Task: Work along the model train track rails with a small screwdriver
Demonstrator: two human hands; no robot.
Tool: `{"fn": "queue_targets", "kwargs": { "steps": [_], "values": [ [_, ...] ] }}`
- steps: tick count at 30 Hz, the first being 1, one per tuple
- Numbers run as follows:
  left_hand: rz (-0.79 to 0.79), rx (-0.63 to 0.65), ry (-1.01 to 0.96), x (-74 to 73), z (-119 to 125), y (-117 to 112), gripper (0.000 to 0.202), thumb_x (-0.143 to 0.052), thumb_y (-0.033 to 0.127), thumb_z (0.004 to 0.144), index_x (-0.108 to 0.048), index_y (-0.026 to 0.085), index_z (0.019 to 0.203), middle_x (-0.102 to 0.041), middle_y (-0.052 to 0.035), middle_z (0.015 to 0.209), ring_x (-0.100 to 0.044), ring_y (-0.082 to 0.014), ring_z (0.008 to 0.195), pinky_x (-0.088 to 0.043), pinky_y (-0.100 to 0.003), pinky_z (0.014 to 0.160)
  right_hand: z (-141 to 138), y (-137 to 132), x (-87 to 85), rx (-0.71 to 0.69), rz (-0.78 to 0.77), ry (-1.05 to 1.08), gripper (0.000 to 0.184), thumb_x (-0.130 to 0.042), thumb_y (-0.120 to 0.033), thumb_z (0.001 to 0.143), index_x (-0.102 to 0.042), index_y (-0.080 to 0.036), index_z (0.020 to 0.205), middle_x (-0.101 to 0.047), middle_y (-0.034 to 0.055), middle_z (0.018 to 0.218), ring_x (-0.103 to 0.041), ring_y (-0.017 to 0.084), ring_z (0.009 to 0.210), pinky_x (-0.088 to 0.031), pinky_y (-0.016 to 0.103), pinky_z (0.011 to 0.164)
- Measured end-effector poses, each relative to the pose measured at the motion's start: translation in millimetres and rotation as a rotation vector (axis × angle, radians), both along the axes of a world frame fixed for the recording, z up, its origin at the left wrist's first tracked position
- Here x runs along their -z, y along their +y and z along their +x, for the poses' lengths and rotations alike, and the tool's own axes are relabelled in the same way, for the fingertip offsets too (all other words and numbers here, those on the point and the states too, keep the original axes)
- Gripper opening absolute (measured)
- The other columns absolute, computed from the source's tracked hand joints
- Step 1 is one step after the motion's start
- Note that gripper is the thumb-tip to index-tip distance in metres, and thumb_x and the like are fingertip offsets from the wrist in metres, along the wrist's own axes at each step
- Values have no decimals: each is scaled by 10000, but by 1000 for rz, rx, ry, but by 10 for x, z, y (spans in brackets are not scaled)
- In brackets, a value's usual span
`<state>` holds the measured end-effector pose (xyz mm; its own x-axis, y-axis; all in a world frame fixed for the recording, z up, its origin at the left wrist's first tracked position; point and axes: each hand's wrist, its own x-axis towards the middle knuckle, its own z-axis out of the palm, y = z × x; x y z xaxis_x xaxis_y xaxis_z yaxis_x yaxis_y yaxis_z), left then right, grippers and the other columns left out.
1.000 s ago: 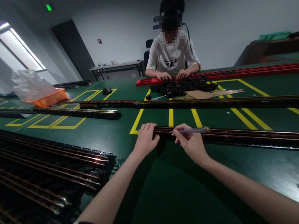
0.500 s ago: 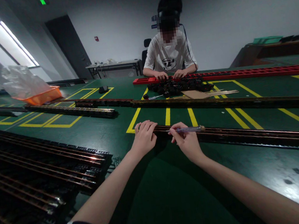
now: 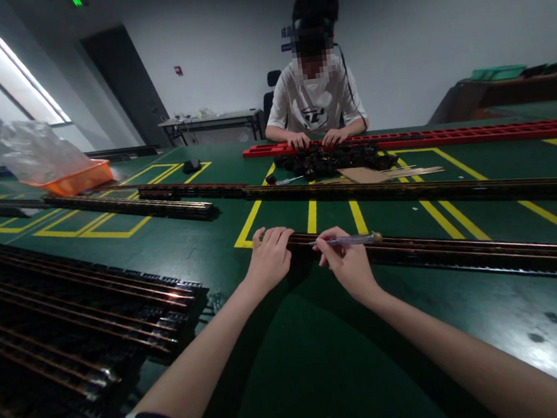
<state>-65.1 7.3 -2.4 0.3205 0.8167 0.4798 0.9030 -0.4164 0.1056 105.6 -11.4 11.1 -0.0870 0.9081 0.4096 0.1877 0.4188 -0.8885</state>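
A long dark rail [image 3: 464, 251] with copper-coloured strips lies across the green table [image 3: 306, 360] in front of me. My left hand [image 3: 270, 258] lies curled over the rail's left end, fingers together on top of it. My right hand [image 3: 348, 263] is closed on a thin clear-handled screwdriver [image 3: 355, 239], held level along the rail with its tip pointing left, near my left hand.
A stack of similar rails [image 3: 69, 313] fills the left side. More long rails [image 3: 407, 189] cross the middle. A person sits opposite with both hands on a red rail [image 3: 451, 135], behind a heap of black parts [image 3: 333, 160]. An orange tray [image 3: 71, 180] stands far left.
The view has shifted slightly. Both hands stay on the rail's left end, and the screwdriver has barely moved.
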Motion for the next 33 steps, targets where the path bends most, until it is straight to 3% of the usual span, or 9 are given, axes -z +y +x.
{"fn": "queue_targets", "kwargs": {
  "steps": [24,33],
  "values": [
    [8,-109,-22,-56,21,-32,482,-362,19,786,-543,199,1195,-609,-67,1152,-509,-231,1118,-247,-461,1042,2,-3,-30,-5,-20,-36,229,-538,-393,848,-564,-169,808,-645,32,737,-561,103,507,-432,219,445],
    [-17,-72,-66,-10,-42,22,442,-371,49,786,-570,191,1154,-589,-82,1129,-488,-241,1084,-356,-417,962,4,-15,-49,-4,-21,-36,284,-563,-454,820,-578,-171,800,-658,42,751,-577,114,518,-452,228,436]
  ]
}}
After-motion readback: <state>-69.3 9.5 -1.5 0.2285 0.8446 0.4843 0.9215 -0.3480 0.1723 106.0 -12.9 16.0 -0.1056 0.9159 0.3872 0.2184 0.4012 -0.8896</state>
